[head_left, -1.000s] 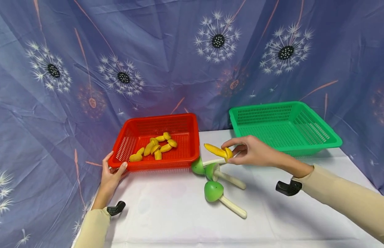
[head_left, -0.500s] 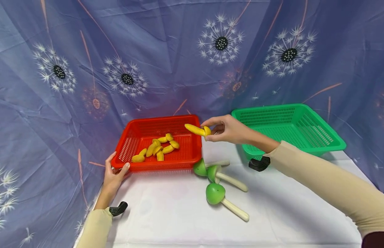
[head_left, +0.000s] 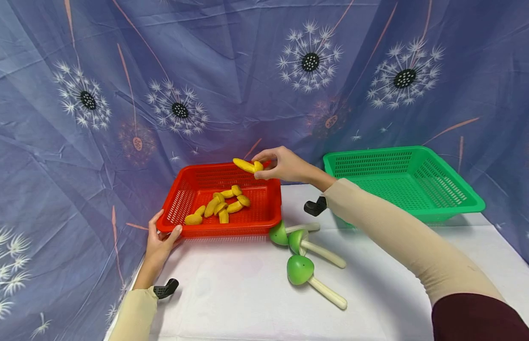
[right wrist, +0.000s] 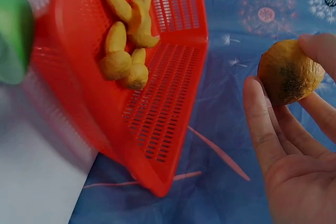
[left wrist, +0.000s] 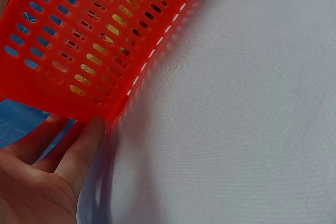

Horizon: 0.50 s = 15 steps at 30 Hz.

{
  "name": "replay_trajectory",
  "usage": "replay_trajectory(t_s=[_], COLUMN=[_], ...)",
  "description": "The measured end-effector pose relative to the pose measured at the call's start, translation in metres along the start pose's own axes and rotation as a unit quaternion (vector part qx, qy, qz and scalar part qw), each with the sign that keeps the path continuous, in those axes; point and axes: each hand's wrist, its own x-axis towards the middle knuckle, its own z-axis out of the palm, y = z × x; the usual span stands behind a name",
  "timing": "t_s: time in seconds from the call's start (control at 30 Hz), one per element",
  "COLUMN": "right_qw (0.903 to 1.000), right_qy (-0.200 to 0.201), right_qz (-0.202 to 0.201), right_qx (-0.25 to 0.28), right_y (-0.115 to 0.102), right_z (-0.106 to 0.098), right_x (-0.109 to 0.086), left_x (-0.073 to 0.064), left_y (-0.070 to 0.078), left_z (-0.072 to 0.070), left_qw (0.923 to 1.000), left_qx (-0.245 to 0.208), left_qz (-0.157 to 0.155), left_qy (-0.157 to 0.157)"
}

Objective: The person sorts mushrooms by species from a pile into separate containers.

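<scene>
My right hand (head_left: pixel 286 166) pinches a yellow toy mushroom (head_left: pixel 244 165) by its cap, the stem pointing left. It is held above the back right part of a red plastic basket (head_left: pixel 230 230). The right wrist view shows the rounded cap (right wrist: pixel 289 72) between thumb and fingers, with a dark patch on it. Several yellow mushrooms (head_left: pixel 212 207) lie inside the red basket. At the basket's near left corner, my left hand (head_left: pixel 158 246) grips the rim, thumb on the front side. In the left wrist view, fingers (left wrist: pixel 79 156) touch that corner from outside.
Three green-capped mushrooms (head_left: pixel 300 270) with long pale stems lie on the white tablecloth (head_left: pixel 230 289), close to the red basket's right front corner. A green basket (head_left: pixel 443 211) stands at the right. Behind both baskets hangs a blue dandelion-print cloth (head_left: pixel 247 85).
My right hand has carried the yellow mushroom left and up, from in front of the green basket to over the red one. The left hand keeps its hold on the red basket.
</scene>
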Motion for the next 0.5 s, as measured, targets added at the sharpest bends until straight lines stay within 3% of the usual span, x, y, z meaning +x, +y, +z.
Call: replay_trajectory(t_s=[0.23,0.5], right_qw=[0.9995,0.9976], right_qy=[0.001,-0.001], right_qz=[0.029,0.066], right_qx=[-0.011,0.021], right_y=[0.002,0.008], right_z=[0.015,0.036], right_x=[0.036,0.067], left_x=[0.000,0.001], left_y=[-0.001,-0.001], left_z=[-0.002,-0.002], left_qw=[0.9999,0.9998], left_qx=[0.012,0.014], left_qz=[0.000,-0.012], left_qy=[0.007,0.003])
